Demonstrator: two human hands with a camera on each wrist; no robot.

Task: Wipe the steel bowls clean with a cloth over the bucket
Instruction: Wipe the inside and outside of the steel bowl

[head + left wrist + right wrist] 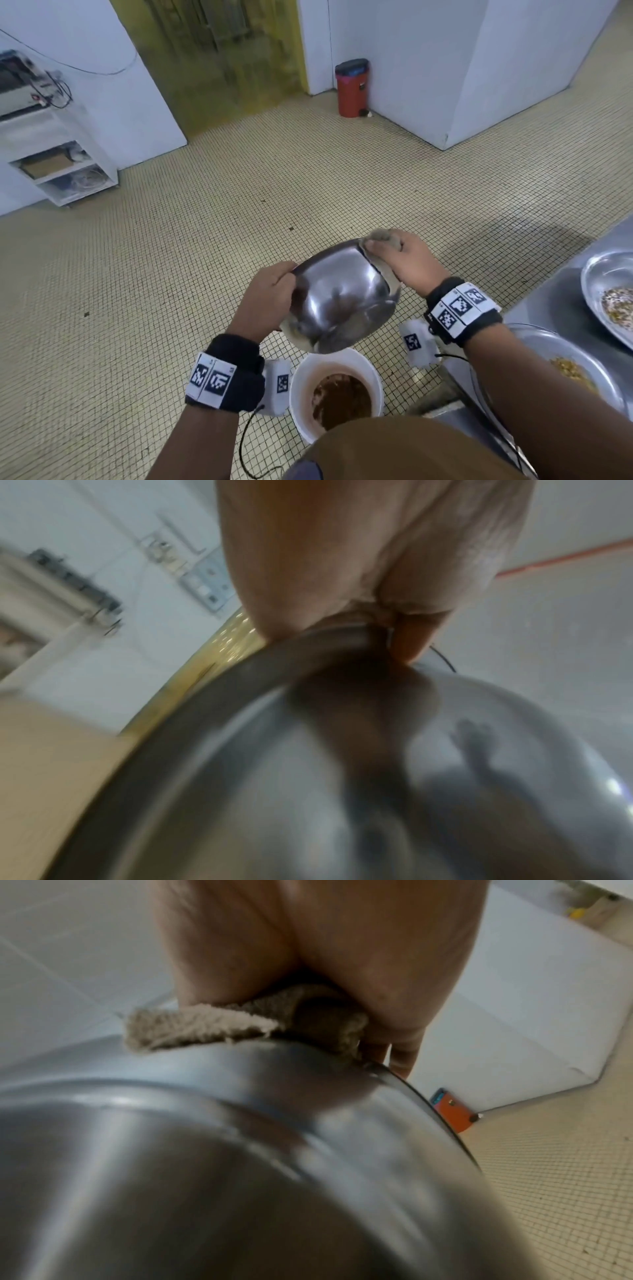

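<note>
My left hand grips the bowl above the bucket; my right hand pinches the cloth on its rim. I judge two dirty bowls on the bench remain.

Head camera looked forward and down from above onto the steel bowl and tiled floor. Both wrist cameras sat very near, facing along the hands at its rim; all three views shared the bowl.

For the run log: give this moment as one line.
left hand grips steel bowl rim | right hand presses cloth on far rim | above bucket
</note>
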